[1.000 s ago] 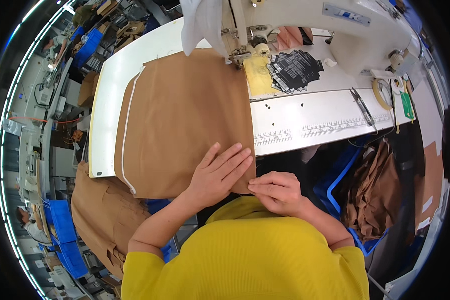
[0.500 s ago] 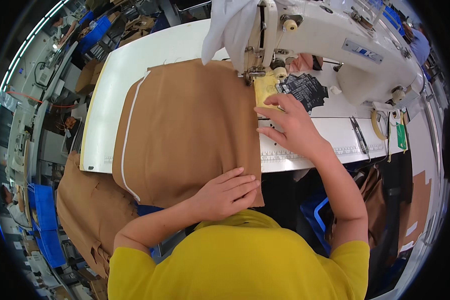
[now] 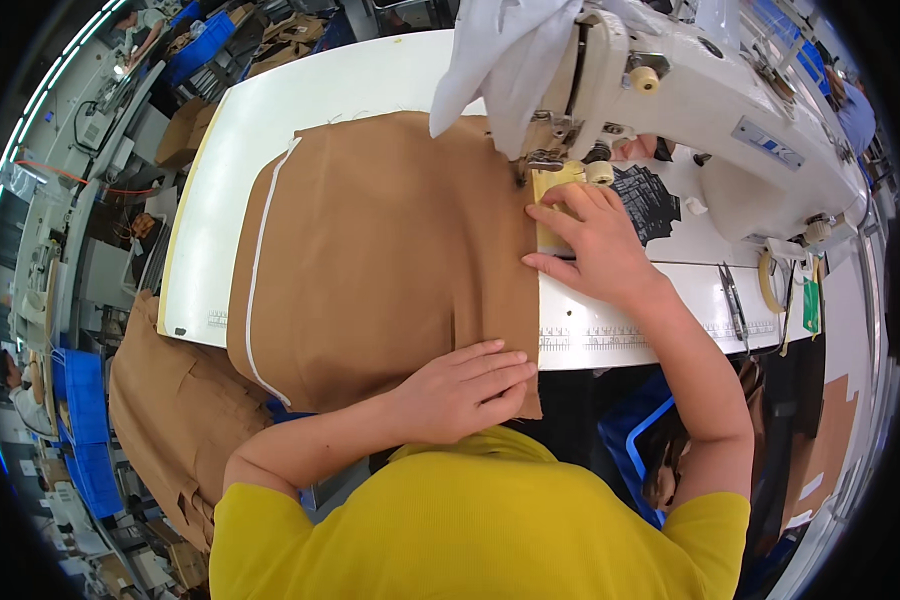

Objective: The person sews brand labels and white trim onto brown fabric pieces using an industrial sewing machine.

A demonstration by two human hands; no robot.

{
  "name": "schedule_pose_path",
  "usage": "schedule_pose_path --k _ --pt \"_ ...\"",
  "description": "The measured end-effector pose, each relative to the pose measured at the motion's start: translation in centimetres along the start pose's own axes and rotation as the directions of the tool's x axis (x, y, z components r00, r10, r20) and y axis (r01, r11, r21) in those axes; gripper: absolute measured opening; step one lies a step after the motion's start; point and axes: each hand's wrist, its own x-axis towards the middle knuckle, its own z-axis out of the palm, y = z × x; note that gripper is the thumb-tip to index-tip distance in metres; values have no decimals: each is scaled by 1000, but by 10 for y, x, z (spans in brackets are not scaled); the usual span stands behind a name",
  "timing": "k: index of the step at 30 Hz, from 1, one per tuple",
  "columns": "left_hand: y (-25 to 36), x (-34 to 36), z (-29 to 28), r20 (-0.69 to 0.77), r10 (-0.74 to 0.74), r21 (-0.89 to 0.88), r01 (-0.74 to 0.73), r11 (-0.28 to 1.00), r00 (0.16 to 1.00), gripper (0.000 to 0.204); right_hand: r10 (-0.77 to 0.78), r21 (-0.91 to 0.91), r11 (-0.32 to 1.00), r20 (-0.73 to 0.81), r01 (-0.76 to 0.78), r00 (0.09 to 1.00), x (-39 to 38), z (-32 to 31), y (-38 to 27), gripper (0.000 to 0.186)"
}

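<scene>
A brown fabric panel (image 3: 370, 250) lies spread on the white table, with a narrow white strip (image 3: 258, 250) running along its left side. My left hand (image 3: 470, 385) rests flat on the panel's near right corner, fingers stretched out together. At the panel's right edge, my right hand (image 3: 605, 245) touches the cloth with its fingertips, thumb and fingers apart. Just beyond it, the presser foot of a white sewing machine (image 3: 690, 110) sits at the panel's far right corner. Whether the foot presses on the cloth cannot be made out.
White cloth (image 3: 495, 70) hangs over the machine head. Black labels (image 3: 648, 205) lie beside a yellow plate; thread snips (image 3: 734, 300) and a tape roll (image 3: 770, 280) sit farther right. More brown fabric (image 3: 170, 420) drapes below the table's left side. Blue bins (image 3: 85, 430) stand at left.
My right hand has come down to the panel's right edge, its fingers lower and more bent. The left hand stays flat on the cloth. The whole view has shifted slightly.
</scene>
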Motion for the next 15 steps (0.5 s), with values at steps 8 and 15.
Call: schedule_pose_path --k 8,15 --pt "-20 12 -1 39 -11 -49 13 999 999 15 67 -48 997 -9 -67 998 2 9 3 45" --pt "-39 20 0 48 3 -109 3 994 999 13 91 -59 994 9 -91 996 1 10 2 43"
